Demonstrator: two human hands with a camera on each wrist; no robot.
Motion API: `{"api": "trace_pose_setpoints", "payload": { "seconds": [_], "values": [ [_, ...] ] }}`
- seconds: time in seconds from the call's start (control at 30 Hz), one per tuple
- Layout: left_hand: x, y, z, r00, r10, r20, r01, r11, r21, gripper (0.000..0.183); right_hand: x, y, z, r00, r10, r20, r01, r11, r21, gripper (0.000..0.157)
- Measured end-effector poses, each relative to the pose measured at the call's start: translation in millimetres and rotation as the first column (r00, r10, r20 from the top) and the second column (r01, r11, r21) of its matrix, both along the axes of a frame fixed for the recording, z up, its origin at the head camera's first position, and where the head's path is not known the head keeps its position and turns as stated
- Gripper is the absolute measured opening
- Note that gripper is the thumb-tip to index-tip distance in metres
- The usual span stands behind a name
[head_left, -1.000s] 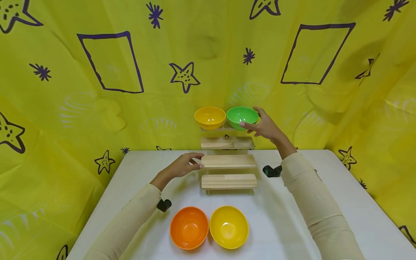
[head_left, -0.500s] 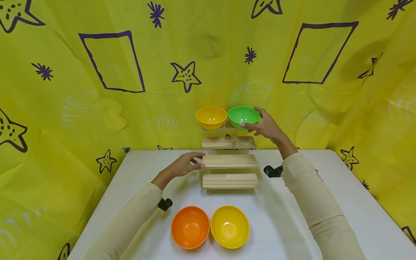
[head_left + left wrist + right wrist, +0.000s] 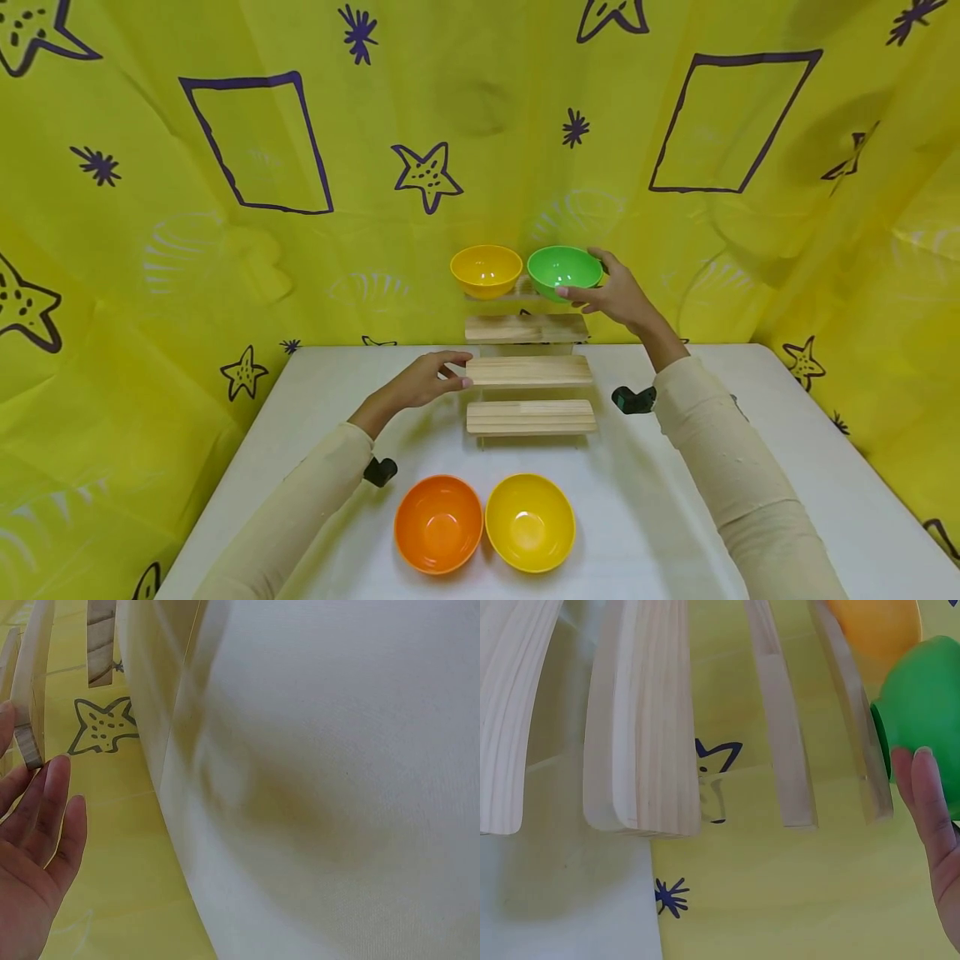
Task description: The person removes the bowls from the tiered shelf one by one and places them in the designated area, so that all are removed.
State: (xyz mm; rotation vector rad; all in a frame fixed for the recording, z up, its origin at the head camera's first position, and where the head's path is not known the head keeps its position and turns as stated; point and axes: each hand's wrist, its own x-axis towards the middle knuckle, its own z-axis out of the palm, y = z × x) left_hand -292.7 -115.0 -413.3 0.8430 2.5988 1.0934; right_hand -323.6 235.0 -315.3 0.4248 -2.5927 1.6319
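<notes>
Hold the green bowl (image 3: 564,268), gripped in the right hand (image 3: 621,292), level at the top shelf (image 3: 859,720), perhaps resting there; steady the second-lowest shelf (image 3: 528,372), pinched in the left hand (image 3: 420,382).

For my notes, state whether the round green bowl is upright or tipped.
Upright. The head view shows the green bowl mouth up; the right wrist view, its foot toward the wooden top shelf.

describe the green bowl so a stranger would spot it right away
Find the wooden stepped stand at the far edge of the table, then its top step. There, the right hand holds the green bowl, the only green one, with the amber bowl to its left.
</notes>
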Motion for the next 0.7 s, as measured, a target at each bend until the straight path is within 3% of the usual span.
{"api": "trace_pose_setpoints", "payload": {
  "seconds": [0.7],
  "values": [
    [-0.4,-0.3,-0.2,1.0,-0.002,0.017,0.003,1.0,-0.008,0.056,19.6,17.4,-2.0,1.0,0.021,-0.001,-0.021,0.998,0.062,0.101]
  ]
}}
